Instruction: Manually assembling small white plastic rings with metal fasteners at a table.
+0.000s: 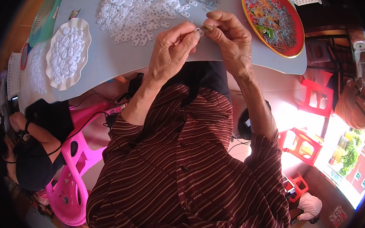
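Note:
Both hands meet over the near edge of the grey table [111, 60], fingertips close together. A small white plastic piece [198, 30] shows at the thumb and fingertip of my left hand [171, 51], which is closed in a pinch. My right hand [234, 44] also pinches, its thumb and forefinger touching the same spot; what it holds is too small to make out. Beyond my left hand spreads a heap of white plastic pieces [132, 16] with holes in them. A small scatter of thin metal pins [208, 1] lies beyond the fingertips.
At right, a red round tray [293, 47] holds many metal pins. At left stand a white wavy-edged dish [86, 47] of white pieces, a clear bag [37, 71] and a green basket [45, 18]. Another person [40, 148] sits at left by a pink chair [79, 150]. Red stools [302, 147] stand at right.

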Demonstrator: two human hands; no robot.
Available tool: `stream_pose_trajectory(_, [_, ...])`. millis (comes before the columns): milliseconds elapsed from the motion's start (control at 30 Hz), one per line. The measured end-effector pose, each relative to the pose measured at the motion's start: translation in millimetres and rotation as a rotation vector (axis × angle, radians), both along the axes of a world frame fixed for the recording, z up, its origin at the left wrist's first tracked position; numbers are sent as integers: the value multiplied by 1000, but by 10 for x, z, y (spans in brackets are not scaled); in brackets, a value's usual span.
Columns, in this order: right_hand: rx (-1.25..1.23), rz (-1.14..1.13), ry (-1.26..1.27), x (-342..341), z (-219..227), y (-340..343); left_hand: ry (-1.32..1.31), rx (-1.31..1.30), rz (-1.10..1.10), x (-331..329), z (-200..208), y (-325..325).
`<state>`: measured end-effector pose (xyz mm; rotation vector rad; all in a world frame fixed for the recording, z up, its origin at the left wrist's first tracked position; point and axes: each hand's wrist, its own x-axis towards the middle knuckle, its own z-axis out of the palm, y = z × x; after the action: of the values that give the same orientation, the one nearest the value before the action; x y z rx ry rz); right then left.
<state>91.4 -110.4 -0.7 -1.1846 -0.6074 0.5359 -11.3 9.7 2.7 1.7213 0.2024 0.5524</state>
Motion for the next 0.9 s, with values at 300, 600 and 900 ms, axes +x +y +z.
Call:
stream_pose_trajectory(300, [-35,18,-83,-5,1,-12,-41,9,10,8,-36,-21])
stream_pose_trajectory(600, [-129,155,-153,107,94,-84,-35,21,-54,-6,6,2])
stream_pose_trajectory(900, [-297,15,-354,42,95,-38,-66,84,-43,-13,-45,-4])
